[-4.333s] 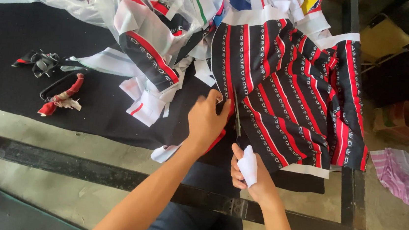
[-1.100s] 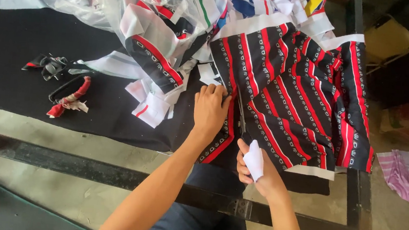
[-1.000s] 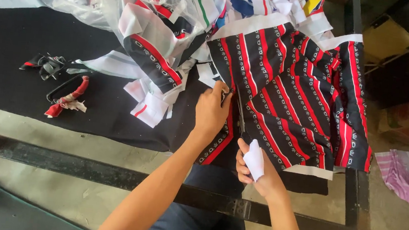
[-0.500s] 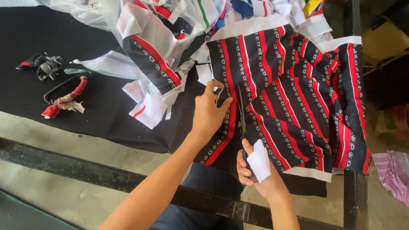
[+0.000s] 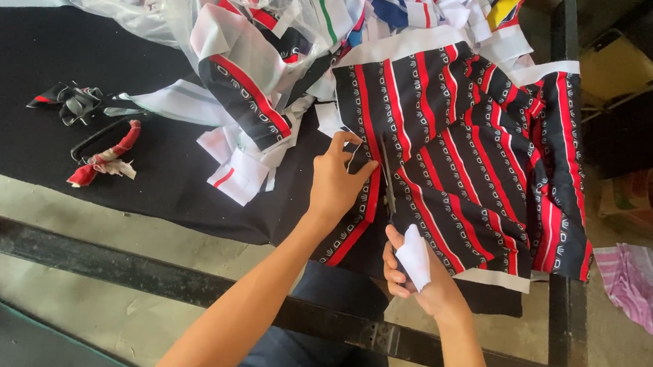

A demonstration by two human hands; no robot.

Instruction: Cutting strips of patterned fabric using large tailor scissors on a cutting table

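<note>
The left hand (image 5: pixel 336 183) is lying flat on the black cotton cloth with red stripes and white patterned bands (image 5: pixel 471 149), fingers spread and pressing it down against the black-covered counter (image 5: pixel 23 141), not clenched around anything. The right hand (image 5: pixel 417 274) is gripping the handles of a pair of dark metal scissors (image 5: pixel 387 182), with a white scrap of cloth wrapped over its fingers. The scissor blades are running away from the right hand, up along a cut in the striped cloth, just beside the left hand's fingertips.

The striped cloth is spreading from between the hands out to the right of both, its white-bordered lower edge lying just past the right hand and its right side hanging over the counter's dark metal frame (image 5: pixel 566 322). Beyond the left hand, a heap of white, red and black fabric offcuts under clear plastic sheeting (image 5: pixel 259 52) is crowding the far edge, touching the striped cloth's top-left corner. Small white scraps are lying just left of the left hand. Further left, well apart, a red-wrapped black strap (image 5: pixel 105 152) and a knotted black-and-grey bundle (image 5: pixel 74 100) are resting on bare counter, leaving open black surface between them and the left forearm. To the right of the right hand, beyond the frame, a pink striped rag (image 5: pixel 637 283) is lying on the floor.
</note>
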